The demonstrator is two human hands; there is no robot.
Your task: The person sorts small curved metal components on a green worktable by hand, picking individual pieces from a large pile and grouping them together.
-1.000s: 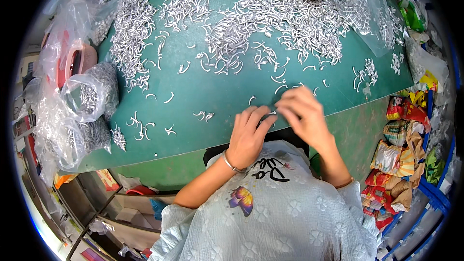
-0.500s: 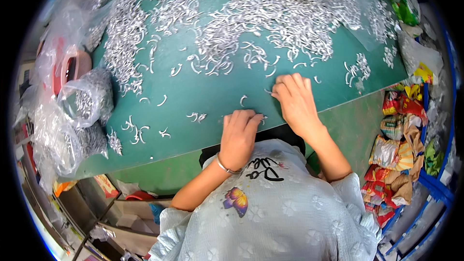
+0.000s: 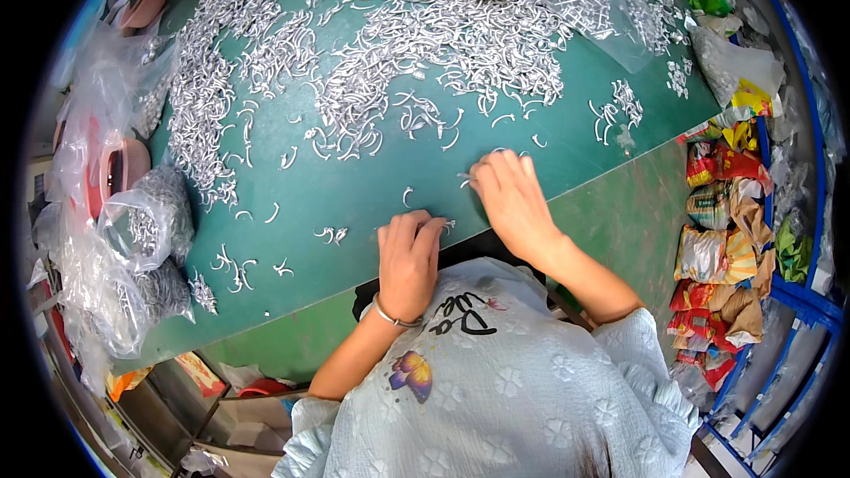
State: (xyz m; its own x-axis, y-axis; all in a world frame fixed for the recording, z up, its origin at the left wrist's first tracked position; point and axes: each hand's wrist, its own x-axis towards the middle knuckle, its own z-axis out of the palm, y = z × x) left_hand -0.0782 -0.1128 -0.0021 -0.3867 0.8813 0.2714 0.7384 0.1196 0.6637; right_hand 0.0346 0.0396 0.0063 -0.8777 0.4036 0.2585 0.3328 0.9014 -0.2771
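My left hand (image 3: 407, 265) rests at the near edge of the green table, its fingers curled and pressed together. A small silvery bit (image 3: 450, 226) shows beside its fingertips; what the fingers grip is hidden. To the right and a little farther off, my right hand (image 3: 513, 204) is closed in a pinch over the tabletop. A small silvery piece (image 3: 464, 181) sticks out from its fingertips. Just beyond my left hand lies a single curved silvery piece (image 3: 407, 197), and a little cluster of such pieces (image 3: 333, 235) is to its left.
A wide heap of curved silvery pieces (image 3: 496, 57) covers the far part of the green table (image 3: 301, 274). Clear plastic bags (image 3: 146, 212) and pink bins (image 3: 128, 168) line the left side. At the right, colourful packages (image 3: 708, 252) stand by blue shelving (image 3: 804, 301).
The whole view has shifted, so the table and heap sit farther left in the picture. Both hands keep nearly the same place over the table, fingers still closed.
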